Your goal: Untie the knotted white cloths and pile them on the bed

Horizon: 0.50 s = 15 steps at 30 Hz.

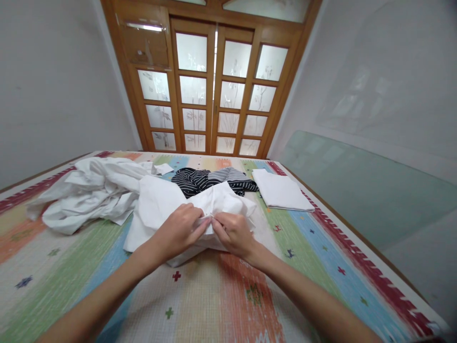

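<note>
A white cloth garment (157, 202) lies bunched in front of me, its exact kind unclear. My left hand (183, 224) pinches its edge between thumb and fingers. Close beside it, my right hand (233, 231) grips the same edge, so both thumbs nearly meet. Whatever small detail sits between the fingertips is hidden. Part of the white fabric spreads left of my hands and part rises behind them.
To the left is a heap of crumpled white clothes (93, 190). Black-and-white striped clothing (193, 180) sits behind the garment. A folded white cloth (282, 189) lies at right. Everything rests on a colourful striped mat (200, 295), between walls, with wooden glazed doors (212, 90) beyond.
</note>
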Each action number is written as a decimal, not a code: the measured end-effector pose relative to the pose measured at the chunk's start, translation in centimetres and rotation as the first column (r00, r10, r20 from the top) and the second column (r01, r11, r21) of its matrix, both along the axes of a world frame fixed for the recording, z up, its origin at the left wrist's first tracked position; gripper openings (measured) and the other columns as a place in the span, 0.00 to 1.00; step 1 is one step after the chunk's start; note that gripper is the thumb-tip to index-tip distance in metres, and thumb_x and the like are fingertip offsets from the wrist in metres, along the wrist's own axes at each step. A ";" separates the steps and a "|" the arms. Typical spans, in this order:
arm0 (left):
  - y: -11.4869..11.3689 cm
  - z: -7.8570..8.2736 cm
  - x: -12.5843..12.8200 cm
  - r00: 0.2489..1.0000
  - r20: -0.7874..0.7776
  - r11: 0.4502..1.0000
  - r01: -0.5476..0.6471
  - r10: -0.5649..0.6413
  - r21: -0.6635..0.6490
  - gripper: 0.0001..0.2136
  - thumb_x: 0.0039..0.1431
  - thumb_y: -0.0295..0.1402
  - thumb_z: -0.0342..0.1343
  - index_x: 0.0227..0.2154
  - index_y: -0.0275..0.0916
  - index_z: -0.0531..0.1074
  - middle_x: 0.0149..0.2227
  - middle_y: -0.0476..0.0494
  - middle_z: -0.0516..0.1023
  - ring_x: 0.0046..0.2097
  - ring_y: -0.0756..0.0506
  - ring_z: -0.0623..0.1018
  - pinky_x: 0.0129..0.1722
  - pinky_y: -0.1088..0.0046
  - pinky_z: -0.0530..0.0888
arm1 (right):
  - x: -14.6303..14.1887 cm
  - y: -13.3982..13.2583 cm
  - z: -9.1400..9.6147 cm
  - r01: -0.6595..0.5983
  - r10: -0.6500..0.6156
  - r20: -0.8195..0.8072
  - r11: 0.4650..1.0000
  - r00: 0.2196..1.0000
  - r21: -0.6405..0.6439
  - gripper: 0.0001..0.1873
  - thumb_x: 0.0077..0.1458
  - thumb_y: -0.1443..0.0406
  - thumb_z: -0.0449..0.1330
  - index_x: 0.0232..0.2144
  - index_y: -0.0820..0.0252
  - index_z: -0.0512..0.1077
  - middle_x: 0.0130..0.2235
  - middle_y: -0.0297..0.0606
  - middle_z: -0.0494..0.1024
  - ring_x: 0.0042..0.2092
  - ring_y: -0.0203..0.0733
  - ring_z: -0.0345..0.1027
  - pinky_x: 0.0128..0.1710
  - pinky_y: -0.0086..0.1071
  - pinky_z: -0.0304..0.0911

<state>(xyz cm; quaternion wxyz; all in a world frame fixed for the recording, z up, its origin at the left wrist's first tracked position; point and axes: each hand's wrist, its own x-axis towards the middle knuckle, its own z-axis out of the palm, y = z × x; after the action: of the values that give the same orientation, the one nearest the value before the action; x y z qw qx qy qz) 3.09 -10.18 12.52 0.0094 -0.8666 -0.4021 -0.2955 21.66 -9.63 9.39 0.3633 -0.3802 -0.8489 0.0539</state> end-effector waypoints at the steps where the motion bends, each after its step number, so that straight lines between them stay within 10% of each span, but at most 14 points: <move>1: 0.1 -0.1 -0.1 0.999 0.039 0.995 0.005 -0.001 -0.096 0.13 0.63 0.37 0.51 0.23 0.39 0.68 0.24 0.47 0.72 0.27 0.46 0.71 0.29 0.71 0.65 | -0.1 0.0 0.0 -0.001 0.001 -0.018 1.000 1.000 -0.011 0.18 0.64 0.66 0.49 0.21 0.59 0.62 0.23 0.35 0.69 0.26 0.37 0.63 0.29 0.31 0.51; 5: 0.1 0.0 -0.3 0.989 0.147 0.960 0.041 0.000 -0.277 0.12 0.62 0.37 0.50 0.25 0.39 0.69 0.23 0.50 0.73 0.25 0.49 0.71 0.26 0.74 0.63 | -0.3 0.2 0.5 -0.010 -0.002 -0.102 0.993 0.995 -0.115 0.15 0.60 0.66 0.54 0.21 0.59 0.64 0.23 0.33 0.70 0.26 0.36 0.62 0.28 0.30 0.51; 15: -0.8 -0.3 0.1 0.988 0.122 0.972 0.117 -0.093 -0.206 0.10 0.61 0.31 0.49 0.30 0.38 0.74 0.28 0.45 0.79 0.30 0.48 0.76 0.30 0.75 0.67 | -0.5 0.7 2.3 -0.038 -0.061 -0.186 0.874 0.981 -0.484 0.13 0.51 0.72 0.57 0.16 0.61 0.66 0.18 0.30 0.68 0.24 0.33 0.60 0.24 0.27 0.50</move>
<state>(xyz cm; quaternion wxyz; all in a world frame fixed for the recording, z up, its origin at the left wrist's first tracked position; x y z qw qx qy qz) 3.14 -11.01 12.22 -0.1216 -0.8647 -0.3849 -0.2989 21.15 -8.96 11.69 0.3383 -0.4570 -0.7660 0.3001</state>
